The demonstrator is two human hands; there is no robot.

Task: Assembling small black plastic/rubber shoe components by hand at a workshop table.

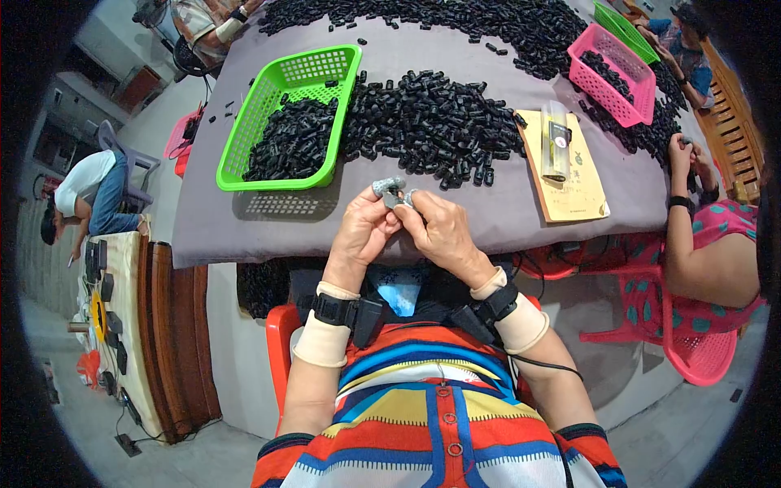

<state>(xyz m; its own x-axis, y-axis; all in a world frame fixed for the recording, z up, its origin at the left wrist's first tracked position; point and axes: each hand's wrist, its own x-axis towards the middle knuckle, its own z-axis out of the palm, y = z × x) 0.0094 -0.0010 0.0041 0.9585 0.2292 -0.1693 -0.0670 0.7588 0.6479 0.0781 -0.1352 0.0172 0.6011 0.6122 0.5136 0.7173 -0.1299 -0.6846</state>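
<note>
My left hand [361, 229] and my right hand [445, 234] meet just beyond the table's near edge. Their fingers pinch together around a small black piece [399, 193], mostly hidden by the fingertips. Grey coverings wrap some of the fingertips. Beyond my hands lies a heap of small black plastic pieces [431, 122]. To its left, a bright green basket [236, 172] holds many more of the same kind.
A grey cloth covers the table [488, 210]. Right of the heap lie a yellow paper pad [573, 199] and a clear plastic tube [556, 159]. A pink basket [643, 107] stands at the far right. Other people sit on both sides.
</note>
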